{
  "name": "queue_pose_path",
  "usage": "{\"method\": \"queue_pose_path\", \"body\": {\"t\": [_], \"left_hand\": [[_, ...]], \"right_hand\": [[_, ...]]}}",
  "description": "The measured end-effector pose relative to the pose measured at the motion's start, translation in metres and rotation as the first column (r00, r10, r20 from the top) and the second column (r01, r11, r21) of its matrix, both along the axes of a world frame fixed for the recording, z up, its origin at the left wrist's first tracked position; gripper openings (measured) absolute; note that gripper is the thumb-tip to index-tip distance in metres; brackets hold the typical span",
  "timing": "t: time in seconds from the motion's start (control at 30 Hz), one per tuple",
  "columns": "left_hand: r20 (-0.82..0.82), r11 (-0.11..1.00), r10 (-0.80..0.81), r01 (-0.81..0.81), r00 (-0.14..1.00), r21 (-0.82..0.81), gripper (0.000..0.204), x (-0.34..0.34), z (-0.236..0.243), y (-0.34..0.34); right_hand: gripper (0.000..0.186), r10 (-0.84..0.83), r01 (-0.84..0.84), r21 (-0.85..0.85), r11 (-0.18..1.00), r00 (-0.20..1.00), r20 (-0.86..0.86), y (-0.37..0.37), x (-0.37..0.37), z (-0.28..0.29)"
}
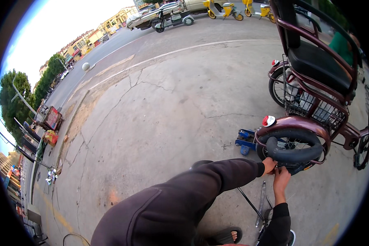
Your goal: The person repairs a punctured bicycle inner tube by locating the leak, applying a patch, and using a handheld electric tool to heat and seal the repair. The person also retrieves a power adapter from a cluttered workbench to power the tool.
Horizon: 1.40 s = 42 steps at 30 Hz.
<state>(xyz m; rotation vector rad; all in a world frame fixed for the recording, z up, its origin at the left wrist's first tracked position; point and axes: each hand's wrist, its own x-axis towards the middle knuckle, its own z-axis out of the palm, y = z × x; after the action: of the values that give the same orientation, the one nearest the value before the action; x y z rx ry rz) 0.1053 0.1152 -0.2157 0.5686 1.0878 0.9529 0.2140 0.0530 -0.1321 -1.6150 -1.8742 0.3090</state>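
Head-worn fisheye, looking down, seemingly tilted.

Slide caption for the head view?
Left hand and right hand together beside black inner tube at wheel of maroon tricycle.

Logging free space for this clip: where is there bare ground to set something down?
The widest bare patch of concrete lies left of the blue jack, beyond the left sleeve. A smaller one lies right of the right hand, below the tricycle. Crowded: around the tyre, the inner tube, the left hand and the metal bar below.
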Motion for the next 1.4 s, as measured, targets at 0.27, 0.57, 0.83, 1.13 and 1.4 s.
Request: {"method": "queue_pose_path", "body": {"t": [0.27,0.57,0.83,1.13,1.4], "left_hand": [[-0.196,0.996,-0.063,0.075,0.979,0.051,0.025,-0.005,-0.007,0.003],[0.011,0.997,-0.041,0.042,0.999,-0.067,0.021,-0.007,0.044,-0.015],[-0.09,0.973,-0.227,0.229,0.97,0.009,0.029,-0.022,0.077,-0.031],[-0.049,0.97,-0.216,0.209,0.975,-0.126,0.032,-0.021,0.067,-0.015],[-0.087,0.967,-0.237,0.226,0.968,-0.116,0.036,-0.023,0.062,-0.013]], "right_hand": [[0.029,0.019,-0.055,-0.205,0.977,0.985,-0.173,-0.006,-0.001,0.019],[0.027,-0.367,-0.043,-0.558,0.829,0.711,-0.599,-0.001,0.003,0.001],[0.041,-0.438,-0.006,-0.593,0.805,0.667,-0.602,-0.004,-0.001,0.008],[0.033,-0.385,0.289,-0.314,0.905,0.869,-0.311,0.001,-0.009,0.004],[0.038,-0.561,0.108,-0.688,0.718,0.674,-0.48,-0.004,-0.004,0.017]]}}
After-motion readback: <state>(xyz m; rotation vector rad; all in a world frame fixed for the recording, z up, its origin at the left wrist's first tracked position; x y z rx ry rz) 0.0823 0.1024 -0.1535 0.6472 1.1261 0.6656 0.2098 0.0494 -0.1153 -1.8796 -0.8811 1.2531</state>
